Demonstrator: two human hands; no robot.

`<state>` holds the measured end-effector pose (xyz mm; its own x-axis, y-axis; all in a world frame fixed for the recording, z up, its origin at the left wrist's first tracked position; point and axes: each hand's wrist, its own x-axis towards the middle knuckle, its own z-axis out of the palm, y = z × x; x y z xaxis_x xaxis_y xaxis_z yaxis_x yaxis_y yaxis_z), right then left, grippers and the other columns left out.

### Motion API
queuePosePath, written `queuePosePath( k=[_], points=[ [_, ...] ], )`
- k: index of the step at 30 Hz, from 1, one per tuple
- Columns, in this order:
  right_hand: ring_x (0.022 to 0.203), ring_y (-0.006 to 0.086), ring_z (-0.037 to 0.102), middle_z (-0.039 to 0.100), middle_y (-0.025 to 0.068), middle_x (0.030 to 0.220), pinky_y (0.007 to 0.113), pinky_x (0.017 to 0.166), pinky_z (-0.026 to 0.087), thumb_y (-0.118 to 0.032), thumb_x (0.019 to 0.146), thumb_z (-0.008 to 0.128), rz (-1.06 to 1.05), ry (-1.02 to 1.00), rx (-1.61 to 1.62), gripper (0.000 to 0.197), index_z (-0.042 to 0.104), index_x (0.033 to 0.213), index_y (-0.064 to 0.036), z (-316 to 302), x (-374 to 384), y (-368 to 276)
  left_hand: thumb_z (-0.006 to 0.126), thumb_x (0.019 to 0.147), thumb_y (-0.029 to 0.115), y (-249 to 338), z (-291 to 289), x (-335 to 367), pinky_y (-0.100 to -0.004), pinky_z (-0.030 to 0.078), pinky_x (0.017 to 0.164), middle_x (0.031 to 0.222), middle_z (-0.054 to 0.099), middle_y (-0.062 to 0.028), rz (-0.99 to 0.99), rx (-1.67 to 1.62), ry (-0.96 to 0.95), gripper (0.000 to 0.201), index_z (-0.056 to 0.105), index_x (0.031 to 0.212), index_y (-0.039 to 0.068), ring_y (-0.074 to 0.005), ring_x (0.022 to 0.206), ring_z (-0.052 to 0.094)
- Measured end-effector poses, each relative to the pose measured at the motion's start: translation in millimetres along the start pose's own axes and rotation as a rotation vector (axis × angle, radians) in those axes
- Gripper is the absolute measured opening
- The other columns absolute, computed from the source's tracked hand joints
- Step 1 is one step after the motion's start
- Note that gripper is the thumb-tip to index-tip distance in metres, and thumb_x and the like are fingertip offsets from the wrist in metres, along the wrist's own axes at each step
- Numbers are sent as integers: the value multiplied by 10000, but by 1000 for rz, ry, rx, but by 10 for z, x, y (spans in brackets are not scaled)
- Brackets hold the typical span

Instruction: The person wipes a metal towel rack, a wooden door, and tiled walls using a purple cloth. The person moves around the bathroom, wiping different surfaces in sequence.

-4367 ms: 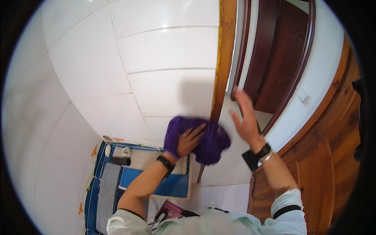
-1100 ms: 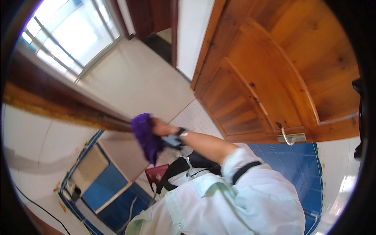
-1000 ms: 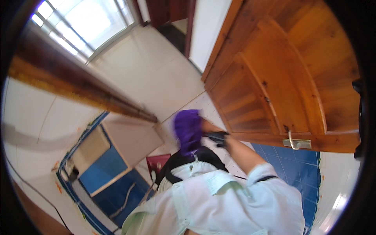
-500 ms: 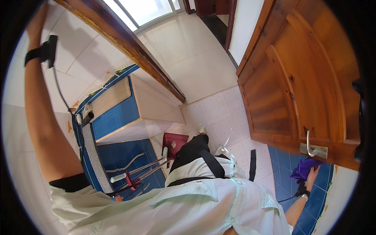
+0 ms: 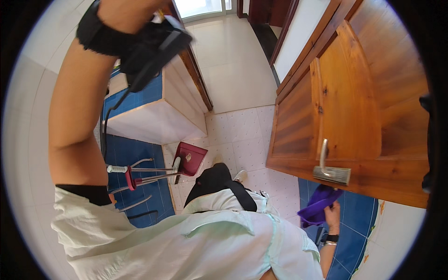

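Note:
A purple cloth [image 5: 318, 207] hangs bunched at my right hand [image 5: 332, 217], whose fingers are closed on it. This hand is low at the right, just below the metal lever handle [image 5: 324, 170] of a brown wooden door [image 5: 354, 107]. The cloth's upper end reaches the door's lower edge; whether it touches the wood I cannot tell. My left arm is raised across the upper left, with a black strap and a black device [image 5: 154, 53] at the wrist. Of my left hand [image 5: 133, 11] only the part near the wrist shows; its fingers are out of the picture.
A white tiled ledge with a blue top [image 5: 158, 114] stands left of the doorway. Below it are a dark red dustpan [image 5: 190, 158] and metal poles with a white grip [image 5: 116, 169]. Pale tiles [image 5: 233, 128] cover the floor; a door frame [image 5: 198, 81] rises at the left.
My left arm has swung right and nearer the camera. The door and its handle appear farther left, and the lever points differently. My right hand and the purple cloth have shifted left too.

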<state>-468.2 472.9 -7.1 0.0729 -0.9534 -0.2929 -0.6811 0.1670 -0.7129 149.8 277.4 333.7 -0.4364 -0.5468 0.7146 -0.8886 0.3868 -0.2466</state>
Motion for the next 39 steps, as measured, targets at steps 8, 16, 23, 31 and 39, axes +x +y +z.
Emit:
queuePosePath(
  k=[8,16,23,31,39],
  points=[
    [857,154,607,664,88,959,310,792,514,9,803,614,-252,-273,90,328,630,1130,14,816,515,-956,699,903,362,702,376,-149,-432,501,1013,1330,559,-243,-112,-320,-352,712,400,1425,-18,-328,1240,564],
    [981,189,619,681,111,1099,304,924,491,-17,799,601,-384,-517,152,492,611,1291,-22,1448,1106,-2025,711,898,317,675,-93,-65,-401,541,968,1301,560,-257,-309,-655,-390,781,310,1457,-52,-327,1203,593],
    [1155,187,579,642,96,1263,294,1021,435,9,837,551,-368,-506,376,538,556,1375,7,1730,1541,-2523,725,891,230,32,-1093,-116,-379,572,930,1291,547,-277,-727,-863,8,856,205,1496,-80,-326,1178,610],
    [1061,210,655,648,128,1251,335,937,537,-25,879,420,-226,-447,1015,541,500,1414,3,1792,1887,-2835,691,893,57,-1364,-189,-264,-381,533,964,1374,463,-287,-425,-937,300,911,69,1554,-19,-323,1210,560],
    [1158,250,607,584,145,1341,386,995,512,-145,952,466,-104,-236,1274,512,451,1453,-38,1707,2235,-2847,595,946,34,-1567,208,-424,-437,295,1194,1568,258,-293,-408,-446,391,852,24,1578,19,-375,1475,271]
  ],
)
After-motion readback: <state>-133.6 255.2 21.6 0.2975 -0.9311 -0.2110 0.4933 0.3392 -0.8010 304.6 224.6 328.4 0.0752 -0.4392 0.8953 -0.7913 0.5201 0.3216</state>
